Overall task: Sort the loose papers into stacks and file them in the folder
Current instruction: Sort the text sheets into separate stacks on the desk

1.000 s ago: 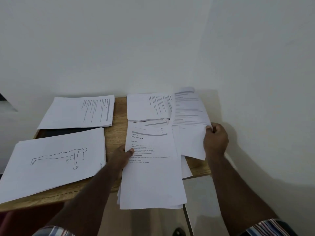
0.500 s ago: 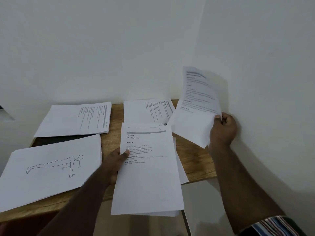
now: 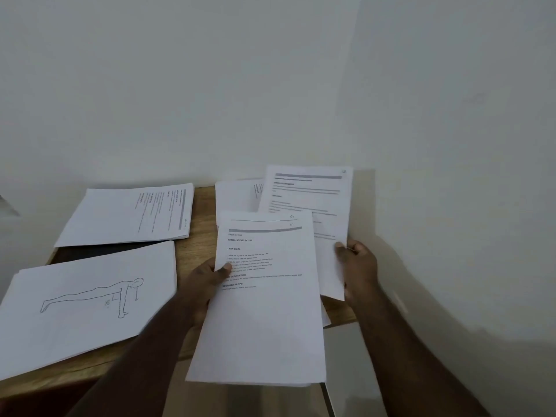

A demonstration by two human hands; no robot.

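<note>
Your left hand [image 3: 207, 278] grips the bundle of typed pages [image 3: 264, 296] at its left edge, thumb on top; the bundle's near end overhangs the wooden table's [image 3: 201, 233] front edge; your right hand [image 3: 356, 266] pinches a single printed sheet [image 3: 310, 200] by its right margin, lifted and tilted, close to the wall [image 3: 451, 145] on that side; behind it a typed stack [image 3: 237, 194] lies at the table's back edge; a second typed stack [image 3: 126, 218] sits back left, the push-up drawing stack [image 3: 84, 302] front left, overhanging; between them shows something dark [image 3: 99, 251], possibly the folder; bare wood runs down the middle.
</note>
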